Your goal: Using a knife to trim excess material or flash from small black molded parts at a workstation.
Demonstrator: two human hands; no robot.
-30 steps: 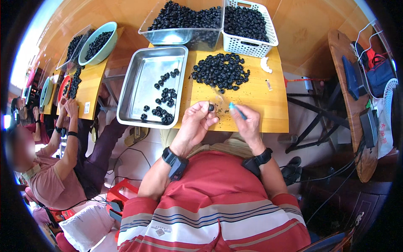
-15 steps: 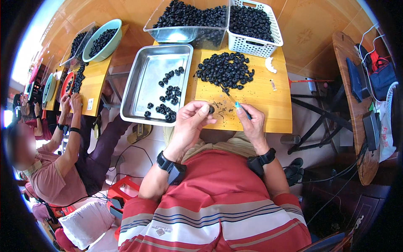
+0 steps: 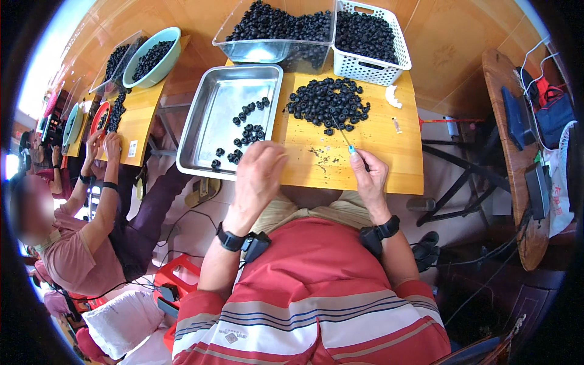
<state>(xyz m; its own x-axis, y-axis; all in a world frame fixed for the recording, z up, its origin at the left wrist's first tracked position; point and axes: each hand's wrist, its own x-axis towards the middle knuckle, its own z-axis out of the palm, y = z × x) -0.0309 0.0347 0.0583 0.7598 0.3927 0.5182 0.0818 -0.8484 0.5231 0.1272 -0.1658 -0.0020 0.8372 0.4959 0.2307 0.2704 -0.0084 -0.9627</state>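
My left hand, blurred by motion, is over the lower right corner of a silver metal tray. Its fingers are smeared, so whether a part is in them cannot be made out. Several small black ring-shaped parts lie in that tray. Closed around a slim pen-like tool with a light blue handle end and thin dark tip, my right hand stays near the table's front edge. The tool points up at the near edge of a heap of the same black parts on the wooden table.
A clear plastic bin and a white perforated basket, both full of black parts, stand at the back. Dark crumbs and a white scrap lie on the table. Another person works at a table on the left.
My left hand has moved left, from beside the tool to the tray's corner; the black part it held no longer shows. The right hand has turned the tool slightly more upright.
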